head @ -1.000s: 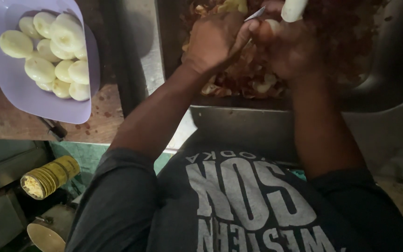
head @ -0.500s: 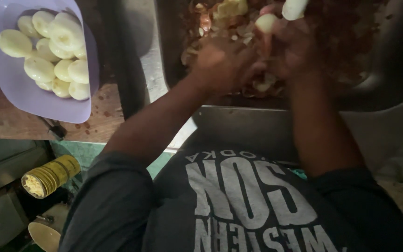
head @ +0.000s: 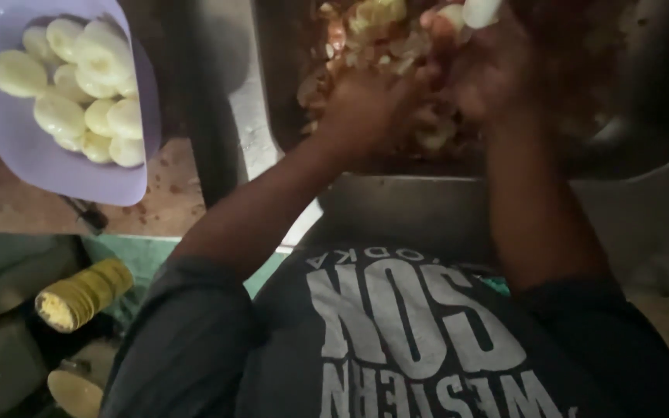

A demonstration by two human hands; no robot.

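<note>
Both hands work close together over a metal sink (head: 660,147) full of brown peelings (head: 365,46), probably so that the scraps fall straight into it and not on the floor. The right hand (head: 497,70) is closed around a pale peeled vegetable (head: 480,11), which stands out above its fingers, while the left hand (head: 369,104) is curled just beside it among the peelings; whether it holds something I cannot tell. Far to the left of the left hand, a purple bowl (head: 79,174) keeps the finished pale pieces (head: 87,85) apart from the waste.
</note>
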